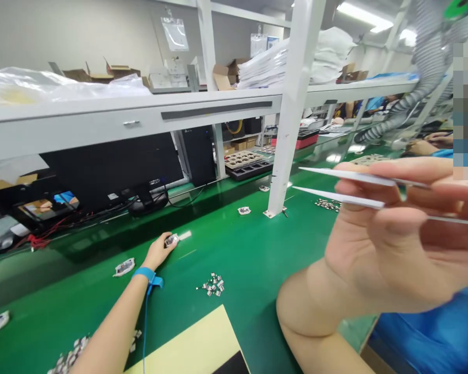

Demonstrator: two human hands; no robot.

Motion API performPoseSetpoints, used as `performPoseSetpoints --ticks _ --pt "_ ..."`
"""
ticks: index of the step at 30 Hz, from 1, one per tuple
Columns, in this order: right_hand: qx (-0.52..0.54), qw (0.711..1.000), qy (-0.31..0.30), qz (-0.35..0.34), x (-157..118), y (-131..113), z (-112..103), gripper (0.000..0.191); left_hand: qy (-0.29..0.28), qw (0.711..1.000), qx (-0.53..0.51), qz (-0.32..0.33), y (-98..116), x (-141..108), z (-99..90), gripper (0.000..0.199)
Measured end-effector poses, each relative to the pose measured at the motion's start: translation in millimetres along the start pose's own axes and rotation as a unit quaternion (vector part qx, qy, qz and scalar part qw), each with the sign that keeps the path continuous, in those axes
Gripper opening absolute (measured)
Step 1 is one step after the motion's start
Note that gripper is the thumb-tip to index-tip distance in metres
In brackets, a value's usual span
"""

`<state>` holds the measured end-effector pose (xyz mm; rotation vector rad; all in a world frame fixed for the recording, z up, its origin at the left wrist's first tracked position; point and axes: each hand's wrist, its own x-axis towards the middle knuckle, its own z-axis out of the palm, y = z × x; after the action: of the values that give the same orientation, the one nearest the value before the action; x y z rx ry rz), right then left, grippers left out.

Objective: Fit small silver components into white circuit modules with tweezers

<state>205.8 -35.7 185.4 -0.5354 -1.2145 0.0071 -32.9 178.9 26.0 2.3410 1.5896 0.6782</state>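
My left hand [158, 251], with a blue wrist strap [148, 275] and cord, reaches out over the green bench and grips a small pale device part [172, 239] with dark details. A short whitish strip [185, 235] sticks out to the right of that part. Close to the camera on the right, my right hand [390, 234] is raised and holds a pair of white-tipped tweezers [343, 189]. The tweezers' two tips point left and stand apart, with nothing between them.
Similar device parts lie on the green bench [253, 249], one left [124, 267] and one farther back [244, 210]. Small components form a pile [213, 285] near a yellow sheet [195, 343]. A white post [292, 114], monitor [117, 171] and trays [245, 162] stand behind. Other people sit far right.
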Motion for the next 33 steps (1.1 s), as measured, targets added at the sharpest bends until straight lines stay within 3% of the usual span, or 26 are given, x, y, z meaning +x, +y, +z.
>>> performPoseSetpoints --ticks 2,4,7,9,10,11,12,13,14,17,21,24,29,33 --pt "0.019 0.989 0.088 -0.116 -1.9 2.0 -2.3 0.027 -0.004 1.000 0.023 -0.010 2.1 -0.4 -15.8 0.049" --pt "0.025 0.990 0.081 -0.113 -1.4 5.6 -5.7 0.028 -0.014 0.999 0.038 0.002 11.7 -5.3 -43.1 0.058" --pt "0.035 0.996 -0.080 0.026 5.9 24.5 -8.5 0.014 -0.064 0.996 0.054 0.041 38.7 -31.8 -90.2 0.055" --pt "0.018 0.970 -0.222 0.095 12.8 51.2 -2.8 0.010 -0.174 0.974 0.077 0.125 59.7 -64.9 -109.7 0.046" --pt "-0.050 0.955 -0.264 0.123 15.6 68.5 3.1 0.011 -0.226 0.958 0.082 0.156 68.6 -84.9 -112.8 0.041" --pt "-0.175 0.928 -0.293 0.147 17.4 87.7 10.4 0.015 -0.271 0.940 0.090 0.184 75.3 -106.0 -111.3 0.038" --pt "-0.344 0.877 -0.297 0.157 17.9 107.9 18.2 0.018 -0.311 0.921 0.105 0.212 79.4 -127.1 -105.7 0.036" --pt "-0.503 0.787 -0.312 0.174 16.8 128.2 25.4 0.022 -0.329 0.905 0.115 0.242 80.8 -147.1 -97.0 0.038" --pt "-0.543 0.752 -0.319 0.195 14.3 147.9 30.8 0.025 -0.336 0.897 0.128 0.255 79.6 -164.8 -86.5 0.043" --pt "-0.565 0.687 -0.378 0.256 0.7 198.1 29.8 0.025 -0.352 0.882 0.137 0.280 66.6 -199.1 -55.1 0.059" --pt "-0.569 0.601 -0.450 0.335 -17.5 240.8 0.9 0.026 -0.287 0.889 0.138 0.328 47.6 -204.2 -24.1 0.063" --pt "-0.561 0.573 -0.493 0.338 -25.5 259.2 -13.2 0.027 -0.207 0.883 0.140 0.398 36.7 -196.3 1.3 0.057" --pt "-0.526 0.567 -0.554 0.309 -31.6 272.5 -13.5 0.026 -0.050 0.861 0.181 0.472 18.6 -185.5 39.9 0.041" --pt "-0.520 0.587 -0.554 0.280 -30.1 269.6 -12.6 0.026 -0.079 0.868 0.179 0.456 18.9 -183.3 40.5 0.039"
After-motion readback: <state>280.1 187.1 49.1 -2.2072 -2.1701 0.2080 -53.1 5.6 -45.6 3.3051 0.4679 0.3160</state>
